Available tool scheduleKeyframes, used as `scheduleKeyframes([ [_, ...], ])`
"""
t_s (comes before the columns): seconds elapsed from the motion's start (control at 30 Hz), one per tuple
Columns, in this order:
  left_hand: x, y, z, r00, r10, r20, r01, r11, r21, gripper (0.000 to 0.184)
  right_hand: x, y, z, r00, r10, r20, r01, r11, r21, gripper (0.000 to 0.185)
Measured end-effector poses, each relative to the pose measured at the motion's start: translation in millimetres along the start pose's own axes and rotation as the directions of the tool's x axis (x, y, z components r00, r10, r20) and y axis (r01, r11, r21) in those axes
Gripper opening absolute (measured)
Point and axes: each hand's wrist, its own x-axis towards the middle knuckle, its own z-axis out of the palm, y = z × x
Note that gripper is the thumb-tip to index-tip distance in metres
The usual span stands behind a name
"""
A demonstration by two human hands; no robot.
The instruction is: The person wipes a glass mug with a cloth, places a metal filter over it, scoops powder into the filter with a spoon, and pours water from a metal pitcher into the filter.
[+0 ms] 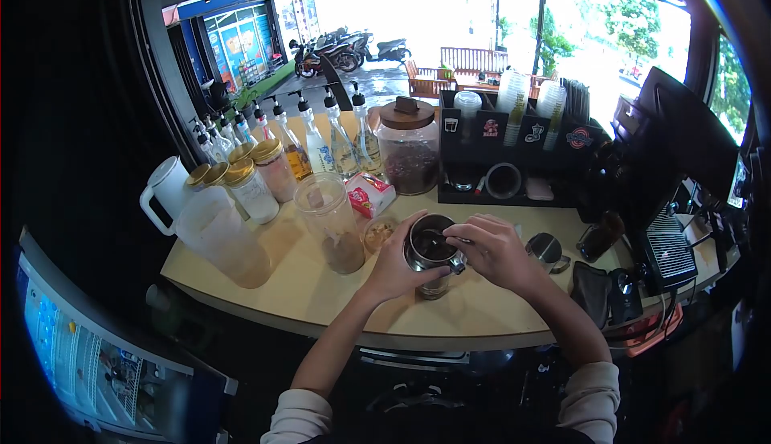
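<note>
My left hand [392,267] is wrapped around a metal cup [421,262] near the front of the counter. Dark contents show inside the cup, and its lower part is partly hidden by my fingers. With the fingers of my right hand [499,253] I pinch the handle of a spoon [456,240], its other end down in the cup. Just left of the cup is a small clear bowl [381,233] with light brown pieces. A tall clear plastic container [325,223] holding brown powder stands beyond my left hand.
To the left stand a large translucent pitcher [217,227], a white jug [165,191] and gold-lidded jars [255,195]. Pump bottles [317,143] and a wooden-lidded jar [408,151] line the back. A steel pitcher [544,249] sits right of my right hand, near a coffee machine [671,243].
</note>
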Motion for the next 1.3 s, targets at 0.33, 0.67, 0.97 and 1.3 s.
scheduleKeyframes([
  [0.33, 9, 44, -19, 0.96, 0.235, 0.151, -0.279, 0.792, 0.543, 0.032, 6, -10, 0, 0.999, -0.002, 0.051, 0.001, 1.0, 0.023, 0.022],
  [0.67, 19, 44, -13, 0.912, 0.41, 0.019, -0.333, 0.712, 0.619, 0.008, -88, 50, -57, 0.869, 0.468, -0.162, -0.49, 0.86, -0.143, 0.019],
  [0.97, 27, 48, -8, 0.935, 0.299, -0.19, -0.182, 0.866, 0.466, 0.011, -217, 109, -48, 0.502, 0.83, -0.243, -0.818, 0.547, 0.18, 0.018],
  [1.3, 26, 56, -16, 0.931, 0.255, -0.26, -0.132, 0.902, 0.412, 0.013, -183, 116, -32, 0.572, 0.8, -0.181, -0.554, 0.54, 0.633, 0.017],
])
